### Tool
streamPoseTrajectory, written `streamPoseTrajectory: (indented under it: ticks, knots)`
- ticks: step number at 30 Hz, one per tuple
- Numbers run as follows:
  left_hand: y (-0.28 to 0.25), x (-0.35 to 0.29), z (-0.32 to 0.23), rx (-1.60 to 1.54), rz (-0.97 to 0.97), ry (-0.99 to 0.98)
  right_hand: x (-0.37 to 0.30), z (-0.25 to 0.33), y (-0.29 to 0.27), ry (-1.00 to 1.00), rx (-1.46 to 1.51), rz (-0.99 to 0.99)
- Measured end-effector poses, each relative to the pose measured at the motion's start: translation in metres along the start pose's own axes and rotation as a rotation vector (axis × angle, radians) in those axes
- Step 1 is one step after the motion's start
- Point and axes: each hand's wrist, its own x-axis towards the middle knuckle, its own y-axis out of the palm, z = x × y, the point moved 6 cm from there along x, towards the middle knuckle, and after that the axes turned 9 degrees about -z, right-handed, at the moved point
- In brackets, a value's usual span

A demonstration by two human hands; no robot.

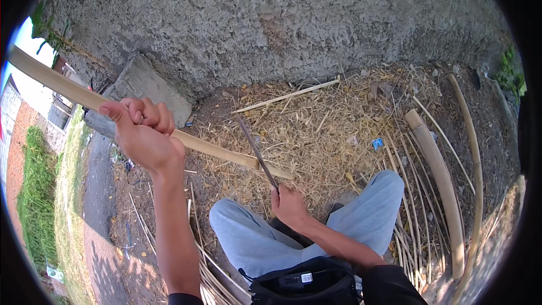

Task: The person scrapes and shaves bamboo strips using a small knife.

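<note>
A long split bamboo strip (217, 149) slants from the upper left down toward my knees. My left hand (148, 130) is wrapped round it at mid-length, thumb lying along the top. In front of my lap, my right hand (289, 206) is closed on the handle of a long, thin-bladed knife (252, 142). The blade points up and away to the left and crosses the strip near a joint close to its lower end. Most of the knife's handle is hidden in my fingers.
Shavings (322, 124) cover the ground before a rough wall (282, 22). Thick bamboo poles (437, 175) and thin strips (415, 209) lie at my right; more strips (212, 282) lie at my left. A concrete block (149, 90) leans at the wall's left. A thin stick (288, 96) lies ahead.
</note>
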Motion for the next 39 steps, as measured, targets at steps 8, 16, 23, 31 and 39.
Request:
streamPoseTrajectory:
  ticks: [8, 16, 23, 31, 39]
  knots:
    - [0.003, 0.013, 0.008, 0.100, -0.107, 0.050, 0.006, -0.016, 0.026, -0.013, -0.044, -0.011]
    - [0.004, -0.007, 0.001, 0.064, -0.093, 0.039, -0.004, -0.009, 0.003, 0.023, -0.111, 0.061]
    - [0.011, -0.014, 0.001, 0.116, -0.072, 0.066, -0.007, -0.016, 0.000, 0.040, -0.087, 0.119]
    - [0.004, -0.017, -0.004, 0.042, -0.062, 0.040, 0.001, -0.008, -0.006, 0.076, -0.127, 0.161]
    - [-0.014, -0.025, -0.019, -0.026, -0.125, 0.089, -0.019, -0.043, 0.018, 0.038, -0.067, 0.067]
